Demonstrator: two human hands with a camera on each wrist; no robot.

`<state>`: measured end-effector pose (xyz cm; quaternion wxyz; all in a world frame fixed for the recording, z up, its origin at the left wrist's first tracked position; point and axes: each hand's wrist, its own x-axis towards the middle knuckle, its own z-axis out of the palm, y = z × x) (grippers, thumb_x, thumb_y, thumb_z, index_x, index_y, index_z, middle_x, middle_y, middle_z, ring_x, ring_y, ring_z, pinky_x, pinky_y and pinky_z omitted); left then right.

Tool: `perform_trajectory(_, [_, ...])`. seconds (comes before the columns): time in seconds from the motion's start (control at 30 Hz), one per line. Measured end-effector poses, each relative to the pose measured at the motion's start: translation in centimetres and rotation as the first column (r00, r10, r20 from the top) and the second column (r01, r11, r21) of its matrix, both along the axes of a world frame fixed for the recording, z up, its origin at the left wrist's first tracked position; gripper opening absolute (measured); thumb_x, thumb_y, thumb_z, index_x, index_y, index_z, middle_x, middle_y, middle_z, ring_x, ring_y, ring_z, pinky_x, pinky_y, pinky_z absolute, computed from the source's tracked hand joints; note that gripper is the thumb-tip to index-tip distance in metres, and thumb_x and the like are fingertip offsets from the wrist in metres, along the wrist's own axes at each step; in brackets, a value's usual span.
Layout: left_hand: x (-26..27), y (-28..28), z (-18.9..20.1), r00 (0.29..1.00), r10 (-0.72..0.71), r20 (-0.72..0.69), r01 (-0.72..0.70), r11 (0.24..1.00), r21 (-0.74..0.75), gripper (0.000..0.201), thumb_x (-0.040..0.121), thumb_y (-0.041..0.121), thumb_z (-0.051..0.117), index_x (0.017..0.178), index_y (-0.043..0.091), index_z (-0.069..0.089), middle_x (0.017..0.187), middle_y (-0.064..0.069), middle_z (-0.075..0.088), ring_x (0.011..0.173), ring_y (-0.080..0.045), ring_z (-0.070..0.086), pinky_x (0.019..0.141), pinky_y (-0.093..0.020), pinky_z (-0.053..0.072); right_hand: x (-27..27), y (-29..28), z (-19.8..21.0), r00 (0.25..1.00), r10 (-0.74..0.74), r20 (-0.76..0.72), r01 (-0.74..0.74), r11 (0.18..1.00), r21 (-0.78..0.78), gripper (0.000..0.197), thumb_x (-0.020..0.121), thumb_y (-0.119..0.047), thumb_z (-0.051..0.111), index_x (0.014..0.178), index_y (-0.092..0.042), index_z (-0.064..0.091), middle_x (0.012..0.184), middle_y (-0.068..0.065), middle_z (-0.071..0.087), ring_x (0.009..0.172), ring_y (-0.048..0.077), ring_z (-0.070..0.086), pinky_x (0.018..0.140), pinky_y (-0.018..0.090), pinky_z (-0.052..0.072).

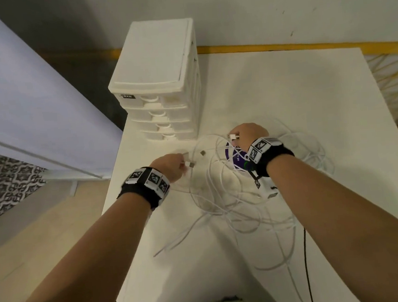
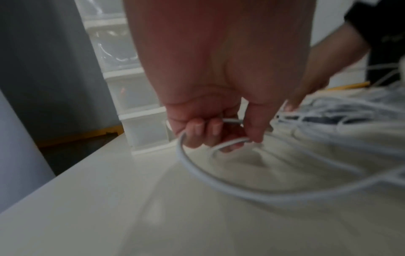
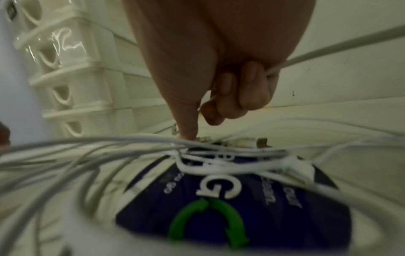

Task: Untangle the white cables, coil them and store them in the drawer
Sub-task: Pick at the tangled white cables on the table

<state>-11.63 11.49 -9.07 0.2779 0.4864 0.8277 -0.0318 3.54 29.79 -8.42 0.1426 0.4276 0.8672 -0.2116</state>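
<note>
A tangle of thin white cables (image 1: 232,196) sprawls over the white table (image 1: 283,91), in front of a white plastic drawer unit (image 1: 159,82) whose drawers look closed. My left hand (image 1: 170,166) curls round a white cable (image 2: 197,171) near its plug ends (image 1: 190,164). My right hand (image 1: 246,135) grips another cable (image 3: 328,50) and holds a white plug (image 1: 233,137) at its fingertips. In the right wrist view the right hand (image 3: 219,97) has its fingers curled, the thumb pointing down at loose connectors (image 3: 252,142). The drawers' insides are hidden.
A round purple-and-white disc with a green arrow (image 3: 219,207) lies under the cables beside my right wrist. Cable loops spread right (image 1: 312,151) and hang over the table's near edge. The table's left edge drops to the floor (image 1: 45,234). A black cord (image 1: 306,261) hangs in front.
</note>
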Motion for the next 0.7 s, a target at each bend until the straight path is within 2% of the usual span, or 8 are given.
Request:
perform_trajectory(0.1, [-0.4,0.4,1.3,0.995,0.094,0.039,-0.097,0.988,0.116,0.033,0.099,0.023,0.038,0.112,0.000,0.057,0.113,-0.021,0.063,0.105,-0.037,0.058,0.083,-0.037,0.042,0.2,0.2,-1.2,1.000,-0.017,-0.018,0.018,0.999,0.039,0.021,0.087,-0.025,0.055,0.106,-0.021,0.065,0.097,0.006,0.065,0.090,0.027,0.059,0.073,0.030,0.043])
perform_trajectory(0.23, [-0.7,0.4,2.8,0.984,0.153,0.093,-0.175,0.932,0.316,0.025,0.097,0.024,0.041,0.088,0.003,0.052,0.089,-0.021,0.064,0.088,-0.040,0.058,0.070,-0.039,0.041,1.2,-0.1,-2.1,0.997,0.013,-0.079,-0.008,0.998,0.054,0.024,0.089,-0.026,0.055,0.110,-0.017,0.059,0.115,0.011,0.054,0.101,0.032,0.057,0.082,0.035,0.043])
perform_trajectory(0.33, [0.0,0.6,3.6,0.969,0.144,0.202,-0.214,0.898,0.384,0.031,0.095,0.030,0.037,0.097,0.005,0.056,0.099,-0.018,0.068,0.086,-0.036,0.059,0.075,-0.043,0.047,1.5,-0.2,-2.3,0.995,0.045,-0.094,-0.039,0.997,0.062,0.017,0.089,-0.021,0.056,0.105,-0.018,0.060,0.115,0.010,0.053,0.096,0.033,0.058,0.076,0.034,0.042])
perform_trajectory(0.4, [0.7,0.7,4.5,0.950,0.128,0.286,-0.252,0.856,0.452,0.026,0.098,0.022,0.038,0.104,0.005,0.058,0.100,-0.018,0.068,0.077,-0.033,0.057,0.070,-0.038,0.044,1.8,-0.3,-2.2,0.994,0.073,-0.086,-0.069,0.996,0.056,0.020,0.089,-0.019,0.055,0.108,-0.019,0.059,0.116,0.010,0.054,0.098,0.033,0.058,0.079,0.035,0.044])
perform_trajectory(0.47, [1.3,0.9,5.6,0.930,0.105,0.352,-0.290,0.797,0.529,0.023,0.098,0.013,0.039,0.107,0.005,0.059,0.082,-0.015,0.064,0.065,-0.026,0.053,0.063,-0.035,0.040,2.1,-0.3,-2.0,0.993,0.103,-0.054,-0.101,0.994,0.052,0.022,0.088,-0.022,0.057,0.110,-0.019,0.058,0.116,0.012,0.054,0.099,0.033,0.057,0.083,0.037,0.046])
perform_trajectory(0.57, [1.8,1.3,7.2,0.900,0.102,0.423,-0.365,0.705,0.608,0.020,0.097,0.008,0.040,0.105,0.008,0.058,0.060,0.002,0.044,0.045,-0.003,0.040,0.049,-0.024,0.032,2.5,-0.2,-1.5,0.996,0.085,-0.038,-0.082,0.994,0.067,0.025,0.084,-0.027,0.064,0.105,-0.016,0.058,0.114,0.012,0.050,0.094,0.032,0.058,0.079,0.035,0.045])
perform_trajectory(0.63, [2.1,1.6,8.3,0.876,0.103,0.471,-0.415,0.658,0.628,0.021,0.096,0.006,0.039,0.105,0.011,0.058,0.060,0.003,0.040,0.043,-0.002,0.035,0.047,-0.020,0.029,3.0,-0.2,-1.2,0.995,0.032,-0.096,-0.028,0.999,0.046,0.026,0.082,-0.031,0.066,0.102,-0.014,0.059,0.113,0.012,0.051,0.093,0.030,0.058,0.078,0.035,0.044])
perform_trajectory(0.7, [2.5,1.8,9.4,0.858,0.076,0.508,-0.437,0.630,0.643,0.023,0.096,0.005,0.038,0.107,0.014,0.057,0.062,0.002,0.040,0.050,-0.008,0.037,0.050,-0.022,0.031,3.9,-0.3,-0.6,0.971,-0.059,-0.230,0.061,0.998,0.000,0.028,0.083,-0.031,0.065,0.103,-0.012,0.059,0.110,0.011,0.058,0.096,0.030,0.058,0.080,0.034,0.042])
